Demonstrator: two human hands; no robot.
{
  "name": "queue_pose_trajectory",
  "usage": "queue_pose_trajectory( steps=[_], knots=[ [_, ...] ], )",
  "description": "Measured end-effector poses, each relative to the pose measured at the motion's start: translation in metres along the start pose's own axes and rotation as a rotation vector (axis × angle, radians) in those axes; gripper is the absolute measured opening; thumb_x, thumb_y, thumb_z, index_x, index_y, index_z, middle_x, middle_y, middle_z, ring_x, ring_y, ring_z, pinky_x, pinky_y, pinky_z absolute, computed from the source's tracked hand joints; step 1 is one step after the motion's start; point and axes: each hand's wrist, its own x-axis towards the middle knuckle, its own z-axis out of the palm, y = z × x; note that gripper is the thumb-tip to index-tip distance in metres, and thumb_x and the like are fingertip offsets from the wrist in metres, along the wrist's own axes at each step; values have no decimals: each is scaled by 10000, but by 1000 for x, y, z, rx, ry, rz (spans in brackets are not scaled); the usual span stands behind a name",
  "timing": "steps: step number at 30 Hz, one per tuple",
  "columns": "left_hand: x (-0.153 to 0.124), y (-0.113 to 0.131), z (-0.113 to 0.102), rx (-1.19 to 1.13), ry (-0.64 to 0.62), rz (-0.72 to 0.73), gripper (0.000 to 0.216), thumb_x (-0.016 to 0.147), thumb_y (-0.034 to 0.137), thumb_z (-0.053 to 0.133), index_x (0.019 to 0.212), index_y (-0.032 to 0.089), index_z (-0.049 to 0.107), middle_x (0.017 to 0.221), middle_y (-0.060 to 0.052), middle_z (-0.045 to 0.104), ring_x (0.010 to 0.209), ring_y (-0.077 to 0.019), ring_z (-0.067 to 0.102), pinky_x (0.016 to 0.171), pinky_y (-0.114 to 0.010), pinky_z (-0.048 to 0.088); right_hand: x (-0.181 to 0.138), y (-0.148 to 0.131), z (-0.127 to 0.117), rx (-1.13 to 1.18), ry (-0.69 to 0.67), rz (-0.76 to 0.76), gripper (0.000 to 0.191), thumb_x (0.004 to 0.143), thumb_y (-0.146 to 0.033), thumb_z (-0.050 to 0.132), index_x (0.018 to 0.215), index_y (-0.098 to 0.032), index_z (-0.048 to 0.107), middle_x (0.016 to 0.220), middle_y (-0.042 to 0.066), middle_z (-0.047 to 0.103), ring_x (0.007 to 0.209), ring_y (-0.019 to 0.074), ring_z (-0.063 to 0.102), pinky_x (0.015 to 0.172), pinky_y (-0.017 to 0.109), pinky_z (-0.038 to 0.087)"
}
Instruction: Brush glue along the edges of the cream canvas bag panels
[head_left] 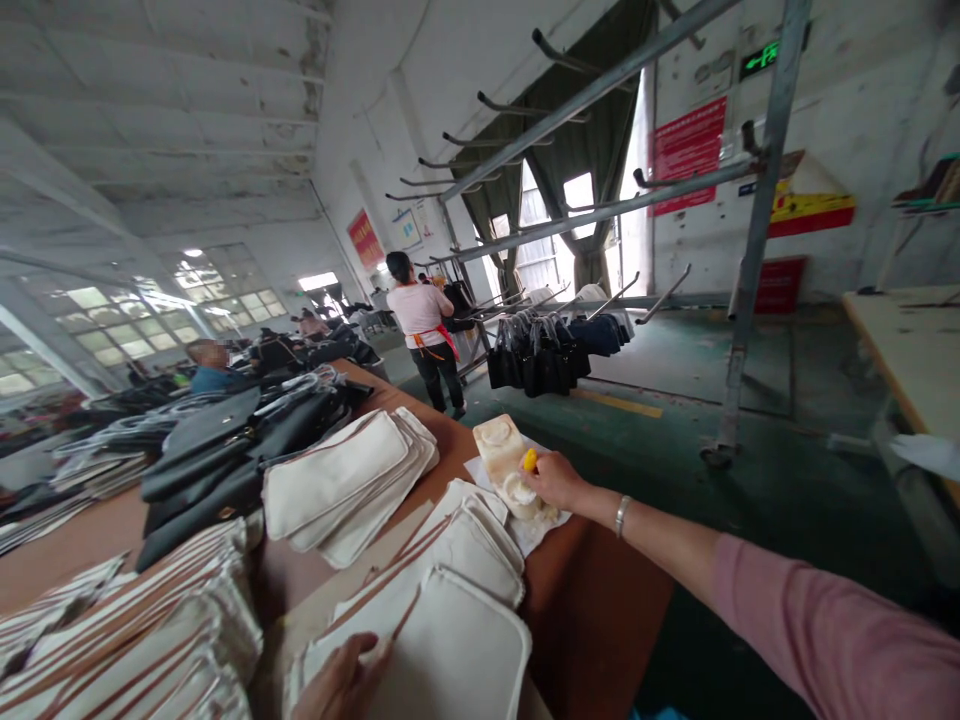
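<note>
My right hand (556, 482) is closed around a small yellow handle (530, 460), at the near end of a cream plastic container (498, 438) with an opening cut in it. What is on the handle's lower end is hidden at the container. White stuff crusts the container, which stands on a pale sheet (541, 532) at the table's edge. My left hand (346, 682) is at the bottom of the view, its fingers bent at the brown edge strip of a white bag piece (461, 640). That piece lies on top of several similar white pieces (480, 540).
Stacked white pieces (337, 465), brown-edged bundles (172, 630) and black bags (217, 450) cover the brown table (577, 590) leftward. Beyond it stands a metal rack (757, 230) on wheels, with black bags (538, 355) hanging. A person (420, 310) stands by the rack.
</note>
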Motion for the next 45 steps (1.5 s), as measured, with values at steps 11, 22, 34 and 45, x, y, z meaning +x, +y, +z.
queue_pose_trajectory(
  steps=[11, 22, 34, 45],
  knots=[
    [18, 45, 39, -259, -80, -149, 463, 744, 613, 562, 760, 171, 697, 674, -16, 699, 632, -203, 638, 546, -250, 425, -40, 10, -21, -24, -160, -261, 133, 836, -286, 613, 793, -212, 715, 806, 45, 700, 781, 227, 635, 766, 306, 465],
    [-22, 73, 37, -617, -135, -158, 587, 708, 672, 645, 955, 148, 741, 689, -28, 720, 567, -170, 621, 509, -243, 437, -55, -8, -21, 97, 53, -183, 265, 908, -412, 545, 826, -185, 653, 701, 40, 636, 645, 223, 597, 639, 320, 459],
    [-47, 96, 49, -474, 37, 21, 354, 752, 517, 682, 885, 199, 763, 745, 6, 645, 727, -168, 632, 632, -224, 473, -113, -110, -9, 555, -101, -24, 289, 904, -448, 606, 781, -190, 569, 587, -25, 477, 532, 146, 443, 499, 261, 382],
    [-59, 107, 53, -429, 13, 70, 329, 784, 524, 668, 879, 227, 771, 742, 19, 602, 720, -152, 619, 642, -208, 463, -118, -104, -25, 441, -6, -79, 229, 938, -382, 565, 837, -181, 608, 671, 3, 569, 621, 169, 534, 587, 259, 438]
  ],
)
